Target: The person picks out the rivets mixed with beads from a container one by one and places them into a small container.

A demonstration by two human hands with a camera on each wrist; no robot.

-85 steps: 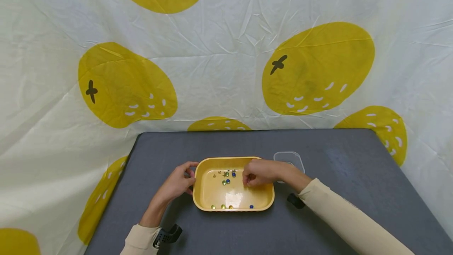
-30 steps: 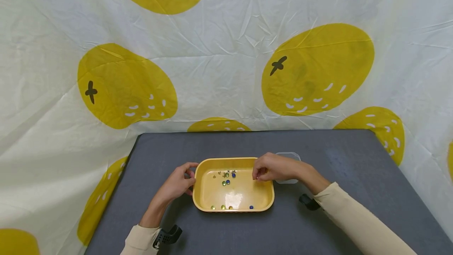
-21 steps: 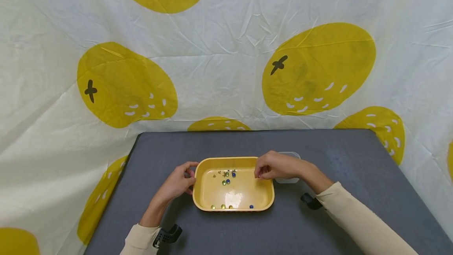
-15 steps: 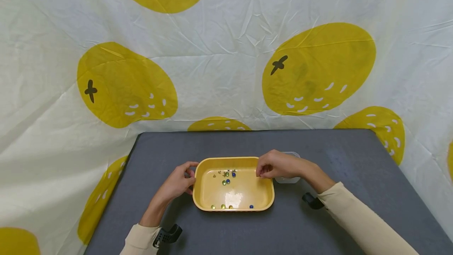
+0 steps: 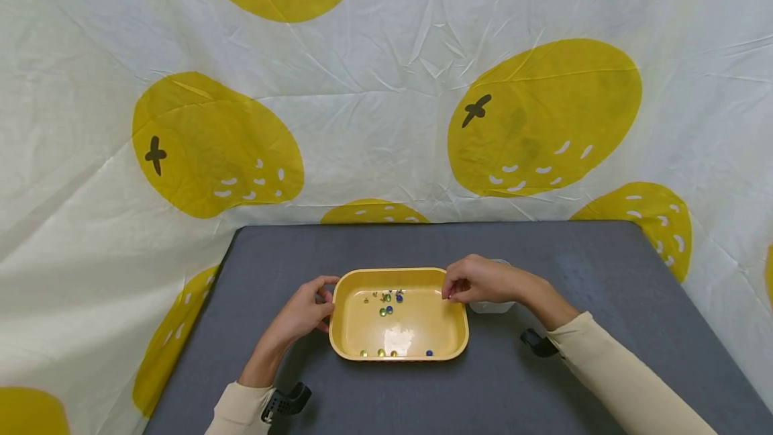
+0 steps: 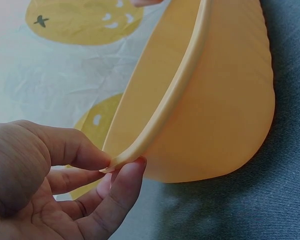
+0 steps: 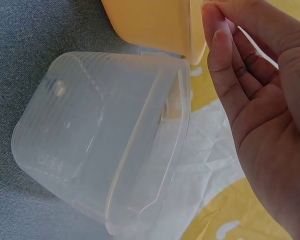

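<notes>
My left hand (image 5: 302, 311) pinches the left end rim of a yellow plastic basin (image 5: 356, 333); the left wrist view shows thumb and fingers on the lip. Over the basin's right end, my right hand (image 5: 478, 280) has thumb and forefinger pinched around a tiny object, mostly hidden, whose kind I cannot tell. Green glass marbles (image 5: 383, 312), blue marbles (image 5: 389, 310) and several tiny metallic bits (image 5: 366, 301) lie toward the basin's back. More marbles line its front edge, one blue (image 5: 429, 353). A clear plastic container (image 7: 85, 130) stands beside the basin, below my right hand.
A small round thing (image 7: 58, 89) shows through the clear container's wall. The grey table (image 5: 290, 247) has its back edge against a white cloth (image 5: 374, 146) printed with yellow fruit.
My right hand has risen from inside the basin and drifted right and back, to the right rim near the clear container, fingertips still pinched. My left hand and the basin have stayed put.
</notes>
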